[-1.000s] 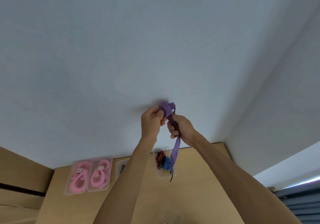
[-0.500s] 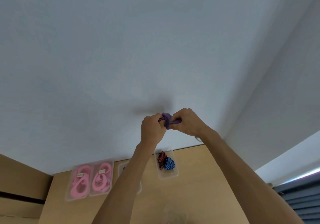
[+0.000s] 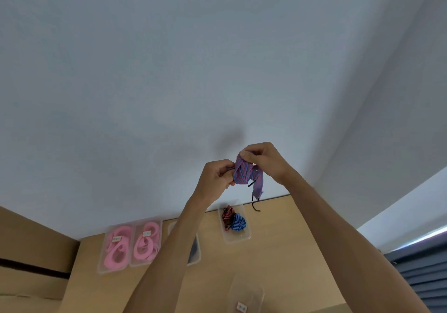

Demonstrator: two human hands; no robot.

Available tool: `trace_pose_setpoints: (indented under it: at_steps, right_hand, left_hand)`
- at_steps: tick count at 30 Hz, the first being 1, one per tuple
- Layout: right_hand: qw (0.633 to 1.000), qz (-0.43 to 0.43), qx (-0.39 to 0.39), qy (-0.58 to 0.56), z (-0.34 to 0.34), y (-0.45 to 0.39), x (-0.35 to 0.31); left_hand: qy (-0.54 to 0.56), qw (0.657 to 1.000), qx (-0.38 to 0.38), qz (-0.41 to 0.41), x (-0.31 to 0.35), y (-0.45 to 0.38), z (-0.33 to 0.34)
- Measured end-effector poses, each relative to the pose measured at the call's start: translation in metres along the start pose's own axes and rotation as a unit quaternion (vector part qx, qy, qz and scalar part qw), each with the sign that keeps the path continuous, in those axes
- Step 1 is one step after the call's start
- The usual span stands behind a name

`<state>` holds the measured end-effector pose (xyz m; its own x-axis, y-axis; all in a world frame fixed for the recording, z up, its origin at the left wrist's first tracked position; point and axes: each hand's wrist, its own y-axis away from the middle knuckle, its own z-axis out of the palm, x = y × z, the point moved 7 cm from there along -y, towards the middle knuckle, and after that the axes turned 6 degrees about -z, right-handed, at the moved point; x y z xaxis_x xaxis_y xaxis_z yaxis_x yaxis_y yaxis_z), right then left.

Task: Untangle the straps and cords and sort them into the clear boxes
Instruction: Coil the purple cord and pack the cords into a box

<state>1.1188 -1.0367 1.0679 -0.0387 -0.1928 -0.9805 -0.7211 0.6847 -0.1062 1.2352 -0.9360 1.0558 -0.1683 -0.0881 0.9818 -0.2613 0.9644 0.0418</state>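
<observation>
Below and well left of the fingers, two clear boxes of pink straps (image 3: 131,243) sit on the worktop (image 3: 278,259); nothing there looks at risk. The left hand (image 3: 215,177) has its fingers curled tight on the bundled purple striped strap (image 3: 244,173), held up near the wall; the right hand (image 3: 262,160) pinches its top fold from above. A loose tail with a dark cord end dangles below the right fingers; if either pinch slackens, I'd guess the coil springs open, or the tail snags the box of red and blue straps (image 3: 233,220) beneath.
</observation>
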Motion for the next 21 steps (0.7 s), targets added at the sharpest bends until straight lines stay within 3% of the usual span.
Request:
trace_pose_setpoints:
  at_steps: [7, 11, 14, 18, 21]
  right_hand:
    - [0.995, 0.032, 0.021, -0.095, 0.010, 0.006, 0.019]
    - [0.983, 0.080, -0.034, -0.163, 0.032, 0.010, 0.028]
    - [0.987, 0.103, -0.066, -0.106, 0.046, 0.017, 0.037]
    - [0.977, 0.120, 0.010, -0.174, 0.048, 0.025, 0.040]
    - [0.984, 0.107, 0.046, -0.135, 0.026, 0.021, 0.030]
  left_hand:
    - [0.050, 0.997, 0.053, 0.028, 0.021, 0.005, -0.005]
    - [0.109, 0.991, 0.081, 0.017, 0.020, 0.007, -0.004]
    - [0.173, 0.978, 0.116, 0.021, 0.023, 0.008, -0.011]
    - [0.092, 0.980, 0.176, 0.000, 0.024, -0.006, -0.031]
    - [0.022, 0.980, 0.184, -0.067, 0.005, -0.006, -0.047]
